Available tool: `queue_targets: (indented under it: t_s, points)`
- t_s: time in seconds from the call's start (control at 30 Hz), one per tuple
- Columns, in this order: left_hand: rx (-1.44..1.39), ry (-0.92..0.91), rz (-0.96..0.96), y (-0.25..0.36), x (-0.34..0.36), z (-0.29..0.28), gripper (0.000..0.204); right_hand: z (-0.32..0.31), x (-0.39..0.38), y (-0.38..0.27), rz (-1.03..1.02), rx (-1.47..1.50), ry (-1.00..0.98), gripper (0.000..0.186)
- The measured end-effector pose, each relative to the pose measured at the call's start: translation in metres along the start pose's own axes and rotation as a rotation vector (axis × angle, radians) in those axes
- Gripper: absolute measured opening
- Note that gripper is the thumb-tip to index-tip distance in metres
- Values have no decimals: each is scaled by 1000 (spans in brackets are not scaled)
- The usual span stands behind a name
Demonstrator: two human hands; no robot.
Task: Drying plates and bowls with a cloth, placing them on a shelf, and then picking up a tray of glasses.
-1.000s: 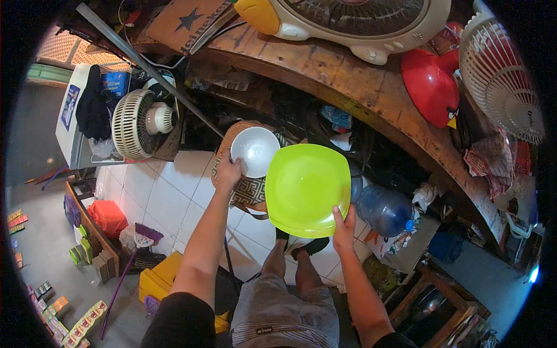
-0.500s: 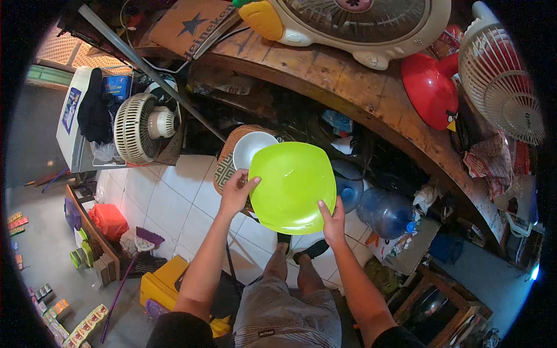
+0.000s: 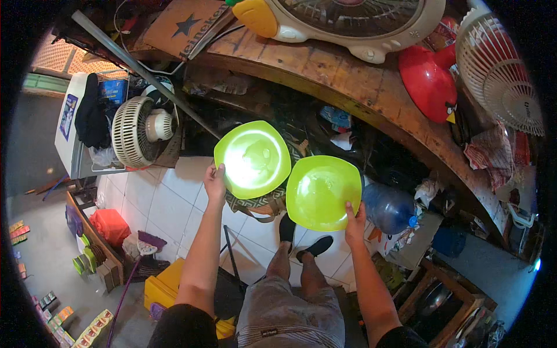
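Left hand [image 3: 214, 184]: grip clamped on the lower left rim of one green plate [image 3: 243, 159], bright glare across it. Right hand [image 3: 355, 225]: grip clamped on the lower right rim of a second green plate [image 3: 322, 192], thumb on top. Plates side by side above tiled floor [image 3: 174, 194]; patterned fabric [image 3: 253, 205] partly under the first. Blue bottle [image 3: 387, 210] just right of the second.

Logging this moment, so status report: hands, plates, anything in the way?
Left hand: green plate held. Right hand: second green plate held. Nothing visibly blocking either.
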State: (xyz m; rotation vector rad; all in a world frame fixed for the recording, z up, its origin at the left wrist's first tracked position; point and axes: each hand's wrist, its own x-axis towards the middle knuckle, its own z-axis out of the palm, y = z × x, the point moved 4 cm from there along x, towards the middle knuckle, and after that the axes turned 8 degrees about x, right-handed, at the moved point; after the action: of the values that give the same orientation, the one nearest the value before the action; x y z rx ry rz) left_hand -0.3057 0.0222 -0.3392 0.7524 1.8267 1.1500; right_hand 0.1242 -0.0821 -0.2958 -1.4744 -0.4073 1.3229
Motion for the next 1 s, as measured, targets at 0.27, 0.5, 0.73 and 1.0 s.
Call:
queue_targets:
  t_s: [0.27,0.5,0.73,1.0]
  points:
    - [420,112,68,9,-3,13,34,-13,-15,-6,-9,132,81,35]
    - [411,150,-3,24,-11,10,45,-10,-27,-11,29,245,107,40]
    - [312,180,448,116,-97,47,27,-40,-43,-37,-17,378,162,40]
    - [263,-454,1252,291,-268,230,25,-115,-99,-91,-112,549,308,39]
